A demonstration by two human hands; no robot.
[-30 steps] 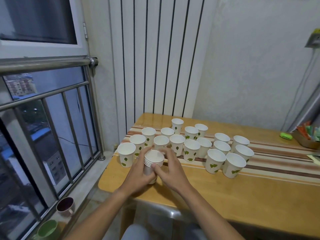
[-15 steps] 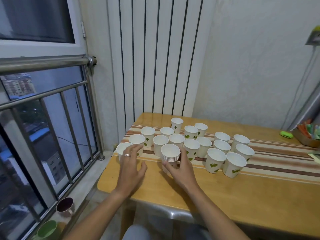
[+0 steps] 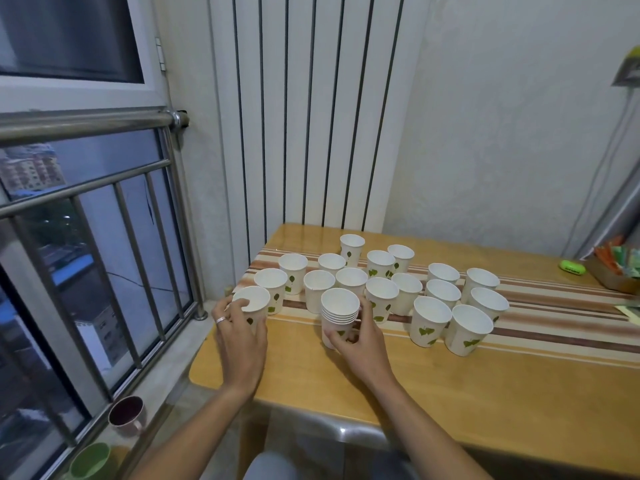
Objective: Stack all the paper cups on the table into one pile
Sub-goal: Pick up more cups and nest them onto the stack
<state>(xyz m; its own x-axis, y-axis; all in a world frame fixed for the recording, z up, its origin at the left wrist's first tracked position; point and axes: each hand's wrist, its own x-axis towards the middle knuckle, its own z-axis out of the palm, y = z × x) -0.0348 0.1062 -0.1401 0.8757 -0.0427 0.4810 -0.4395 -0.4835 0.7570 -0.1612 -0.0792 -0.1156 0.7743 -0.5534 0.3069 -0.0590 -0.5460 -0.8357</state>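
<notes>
- Dim, even indoor light with a cool cast; outside the window [image 3: 86,237] it is dusky grey-blue.
- Soft glare lies on the desk [image 3: 485,386] at its far left corner and on the near edge's metal trim.
- Faint shadows sit under the hands and cups.
- Wide-angle bending curves the railing [image 3: 86,123] and wall lines towards the edges.
- Corners look soft; the centre is fairly sharp.

The left hand [image 3: 240,336] has left the stack [image 3: 339,311] and grips the corner cup [image 3: 254,306].
</notes>
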